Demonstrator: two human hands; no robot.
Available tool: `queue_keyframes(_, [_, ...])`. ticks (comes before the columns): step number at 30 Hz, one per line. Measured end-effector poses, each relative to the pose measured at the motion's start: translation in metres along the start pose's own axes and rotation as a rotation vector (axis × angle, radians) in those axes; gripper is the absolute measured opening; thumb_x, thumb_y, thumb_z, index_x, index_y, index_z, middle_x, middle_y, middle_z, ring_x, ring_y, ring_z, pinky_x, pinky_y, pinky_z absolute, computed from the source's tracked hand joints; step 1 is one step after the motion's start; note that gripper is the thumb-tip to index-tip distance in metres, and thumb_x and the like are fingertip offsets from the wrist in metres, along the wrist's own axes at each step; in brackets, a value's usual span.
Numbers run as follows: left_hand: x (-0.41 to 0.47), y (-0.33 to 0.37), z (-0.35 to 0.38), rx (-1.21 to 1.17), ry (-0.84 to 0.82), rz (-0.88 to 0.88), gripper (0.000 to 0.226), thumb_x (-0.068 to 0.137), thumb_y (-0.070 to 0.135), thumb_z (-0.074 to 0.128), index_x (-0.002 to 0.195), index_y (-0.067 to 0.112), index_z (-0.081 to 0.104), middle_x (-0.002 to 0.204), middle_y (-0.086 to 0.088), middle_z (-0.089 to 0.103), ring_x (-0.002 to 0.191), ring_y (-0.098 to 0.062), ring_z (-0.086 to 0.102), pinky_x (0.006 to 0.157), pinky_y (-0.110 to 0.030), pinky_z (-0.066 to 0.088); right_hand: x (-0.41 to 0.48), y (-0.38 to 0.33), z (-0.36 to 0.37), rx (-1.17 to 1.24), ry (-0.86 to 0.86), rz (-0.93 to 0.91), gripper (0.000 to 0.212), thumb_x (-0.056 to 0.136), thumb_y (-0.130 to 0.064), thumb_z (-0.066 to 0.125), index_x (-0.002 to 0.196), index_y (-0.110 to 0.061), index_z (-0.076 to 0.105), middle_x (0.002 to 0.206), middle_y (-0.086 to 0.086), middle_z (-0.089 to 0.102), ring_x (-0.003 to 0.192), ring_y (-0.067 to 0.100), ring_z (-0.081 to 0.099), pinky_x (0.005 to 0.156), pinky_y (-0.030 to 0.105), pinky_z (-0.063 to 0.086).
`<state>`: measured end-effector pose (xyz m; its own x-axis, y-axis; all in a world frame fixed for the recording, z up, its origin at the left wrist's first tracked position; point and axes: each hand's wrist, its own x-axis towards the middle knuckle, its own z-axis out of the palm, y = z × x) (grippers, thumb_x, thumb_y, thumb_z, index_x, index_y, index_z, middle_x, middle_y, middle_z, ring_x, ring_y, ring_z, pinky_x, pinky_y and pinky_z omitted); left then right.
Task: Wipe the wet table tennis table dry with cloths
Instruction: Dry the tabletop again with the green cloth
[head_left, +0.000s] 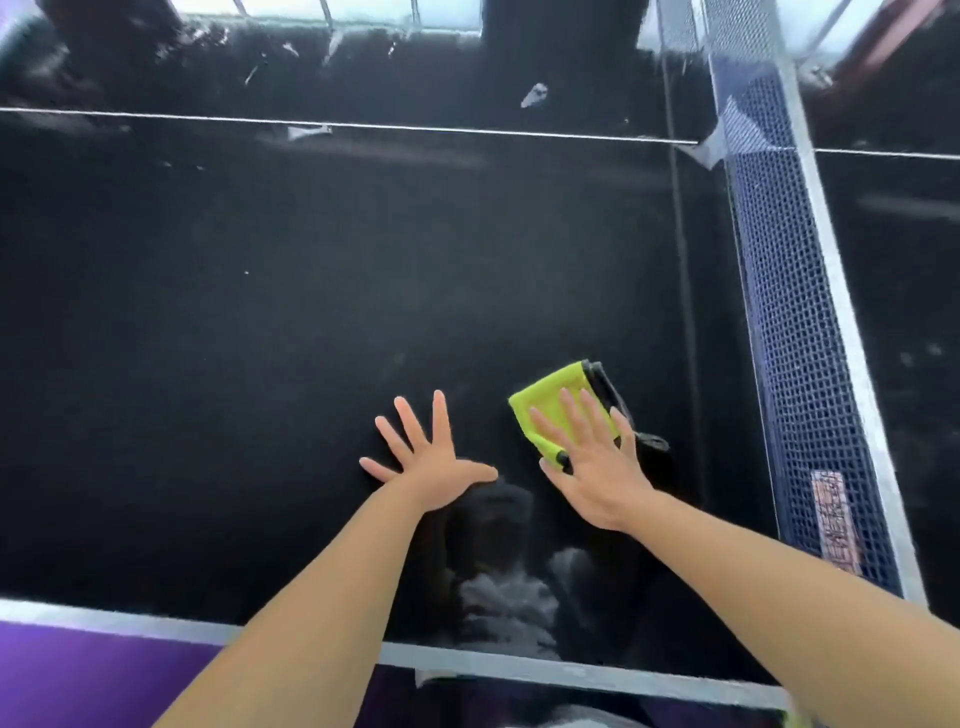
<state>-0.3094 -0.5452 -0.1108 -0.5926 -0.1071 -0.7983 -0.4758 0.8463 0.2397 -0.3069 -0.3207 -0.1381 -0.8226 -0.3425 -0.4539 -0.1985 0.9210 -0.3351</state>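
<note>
The black table tennis table (260, 312) fills the view, its surface glossy and reflective. A folded lime-green cloth (548, 397) with a dark grey underside lies on it near the net. My right hand (592, 457) presses flat on the cloth, fingers straight and spread over its near half. To the cloth's left, my left hand (431, 462) lies flat on the bare table with fingers splayed, holding nothing.
The blue mesh net (800, 364) with its white top band runs along the right side. A white centre line (363, 126) crosses the table further away. The table's white near edge (130, 618) borders a purple floor (78, 675).
</note>
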Motion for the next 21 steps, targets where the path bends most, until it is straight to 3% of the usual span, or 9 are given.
queue_keyframes(4, [-0.035,-0.064,-0.014,-0.158,-0.004,0.270,0.076,0.095,0.049,0.059,0.157,0.045,0.015,0.170,0.007,0.001,0.155,-0.019,-0.010,0.124,-0.054,0.000,-0.084,-0.059,0.060,-0.057,-0.102,-0.136,0.060,0.102,-0.056,0.025,0.146,-0.062,-0.016,0.158,-0.014,-0.034,0.142,0.010,-0.039,0.116,0.044,-0.024])
queue_keyframes(6, [-0.054,-0.112,-0.011,-0.139,0.133,0.229,0.078,0.095,0.050,0.059,0.158,0.041,0.014,0.168,0.006,0.013,0.156,-0.018,0.000,0.124,-0.052,0.003,-0.116,-0.093,0.085,-0.020,-0.149,-0.183,0.057,0.101,-0.056,0.025,0.147,-0.062,-0.008,0.159,-0.016,-0.031,0.144,0.009,-0.036,0.114,0.042,-0.025])
queue_keyframes(8, [-0.067,-0.163,0.003,0.043,0.278,0.097,0.089,0.094,0.060,0.053,0.159,0.038,-0.003,0.169,0.004,0.004,0.156,-0.022,-0.005,0.121,-0.056,-0.001,-0.137,-0.132,0.104,0.096,-0.161,-0.152,0.053,0.101,-0.057,0.025,0.149,-0.062,0.002,0.160,-0.019,-0.027,0.143,0.005,-0.036,0.114,0.041,-0.025])
queue_keyframes(12, [-0.092,-0.263,0.040,0.146,0.325,-0.092,0.086,0.095,0.073,0.032,0.155,0.040,-0.021,0.167,0.004,-0.020,0.155,-0.026,-0.013,0.121,-0.060,0.003,-0.148,-0.215,0.121,0.310,-0.258,-0.061,0.055,0.102,-0.053,0.032,0.154,-0.047,0.018,0.164,-0.017,-0.012,0.144,-0.003,-0.023,0.119,0.035,-0.016])
queue_keyframes(14, [-0.105,-0.290,0.054,0.135,0.340,-0.117,0.081,0.096,0.072,0.026,0.154,0.041,-0.022,0.167,0.005,-0.021,0.155,-0.024,-0.013,0.121,-0.059,0.002,-0.147,-0.247,0.113,0.591,-0.397,0.012,0.063,0.096,-0.056,0.041,0.154,-0.035,0.029,0.162,-0.015,0.010,0.145,-0.002,0.006,0.124,0.032,0.003])
queue_keyframes(16, [-0.113,-0.299,0.063,0.144,0.346,-0.139,0.081,0.099,0.066,0.030,0.154,0.039,-0.023,0.167,0.003,-0.021,0.155,-0.025,-0.011,0.122,-0.058,0.003,-0.145,-0.261,0.099,1.024,-0.532,0.014,0.050,0.099,-0.049,0.042,0.143,-0.026,0.050,0.148,-0.008,0.049,0.135,0.005,0.045,0.115,0.027,0.035])
queue_keyframes(18, [-0.117,-0.297,0.066,0.153,0.344,-0.155,0.089,0.099,0.058,0.042,0.154,0.035,-0.024,0.167,0.000,-0.021,0.155,-0.028,-0.010,0.122,-0.057,0.004,-0.137,-0.255,0.077,1.360,-0.486,0.215,0.036,0.105,-0.033,0.044,0.134,-0.016,0.057,0.129,-0.002,0.065,0.117,0.014,0.062,0.100,0.030,0.050])
queue_keyframes(21, [-0.122,-0.286,0.068,0.116,0.358,-0.165,0.091,0.098,0.055,0.047,0.158,0.030,-0.018,0.168,-0.006,-0.017,0.155,-0.029,-0.008,0.123,-0.053,0.004,-0.122,-0.221,0.036,1.581,-0.271,0.470,0.032,0.104,-0.027,0.047,0.124,-0.008,0.062,0.120,0.012,0.070,0.107,0.027,0.067,0.086,0.040,0.055])
